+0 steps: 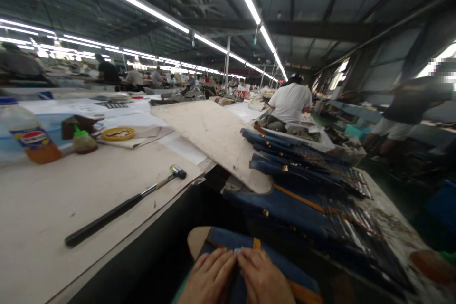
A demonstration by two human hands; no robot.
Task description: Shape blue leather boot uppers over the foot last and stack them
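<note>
At the bottom edge, my left hand [210, 276] and my right hand [262, 278] lie side by side on a blue denim piece with orange trim [228, 240]. The fingertips of both hands meet and pinch at a small pale spot on the fabric. The denim rests over a rounded tan board [195, 241]. Both wrists are cut off by the frame.
A hammer [123, 209] lies on the long pale table [42, 209] at left, beyond it a plastic bottle [24, 135], a yellow tape roll [118, 133] and a small green-capped bottle [82, 141]. Stacked blue denim pieces [306, 171] fill the right. People work further back.
</note>
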